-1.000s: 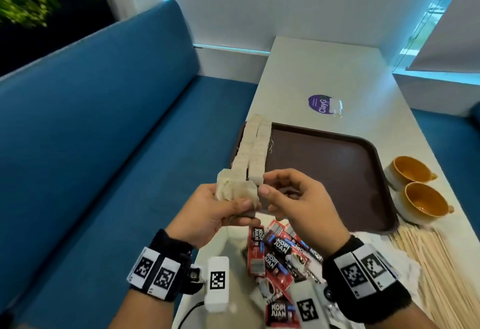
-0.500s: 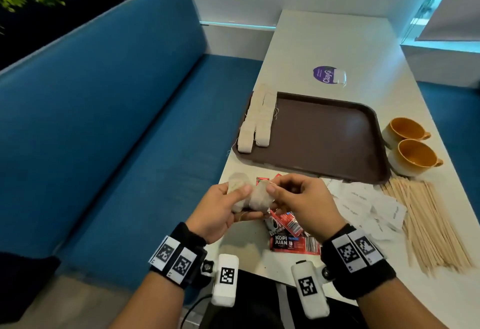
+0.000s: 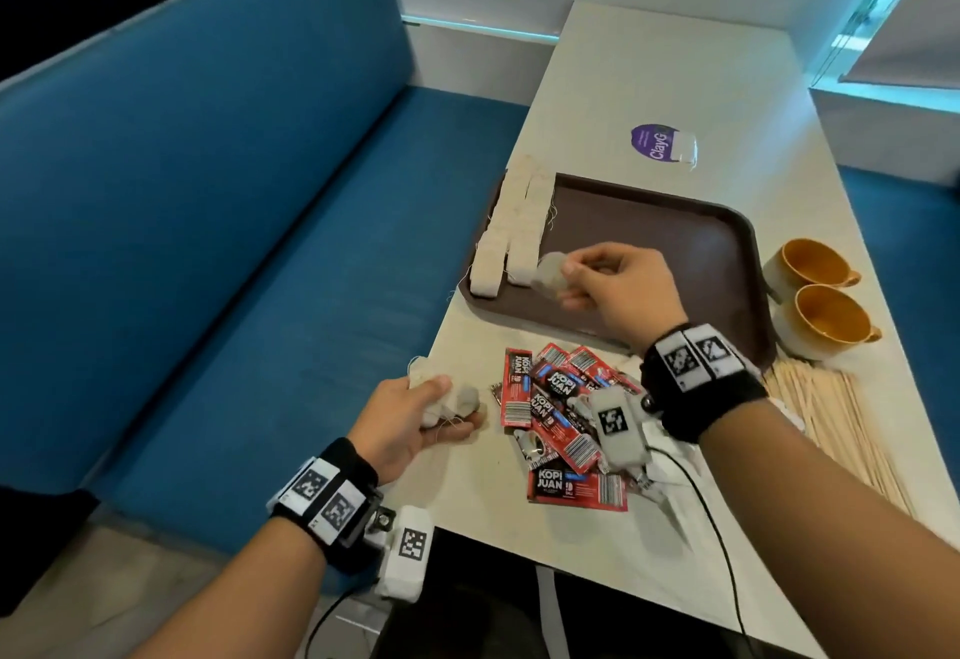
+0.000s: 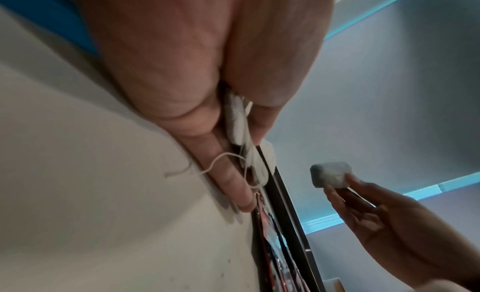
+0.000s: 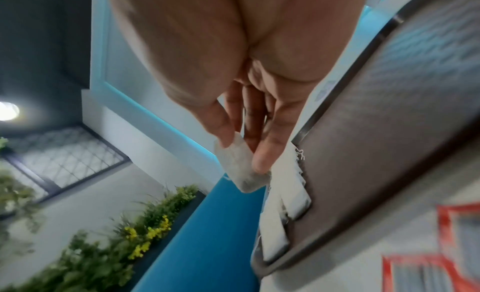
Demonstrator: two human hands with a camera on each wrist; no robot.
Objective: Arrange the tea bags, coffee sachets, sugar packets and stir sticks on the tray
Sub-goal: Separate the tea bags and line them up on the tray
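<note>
A brown tray [image 3: 675,221] lies on the white table, with two rows of tea bags [image 3: 511,234] along its left side. My right hand [image 3: 576,276] pinches one tea bag [image 3: 551,276] just above the tray's near left part, beside the near end of the rows; the bag [image 5: 240,164] also shows in the right wrist view. My left hand [image 3: 441,406] grips a small bunch of tea bags [image 3: 452,398] with loose strings low over the table's near left edge. Red coffee sachets [image 3: 556,414] lie in a heap between my wrists. Wooden stir sticks [image 3: 836,424] lie at the right.
Two orange cups [image 3: 815,294] stand right of the tray. White sugar packets are mostly hidden under my right wrist. A purple sticker [image 3: 654,141] sits beyond the tray. A blue bench [image 3: 234,221] runs along the table's left side.
My hands have parted: the right one carried a single tea bag forward over the tray, while the left stayed near the table edge with the remaining bags.
</note>
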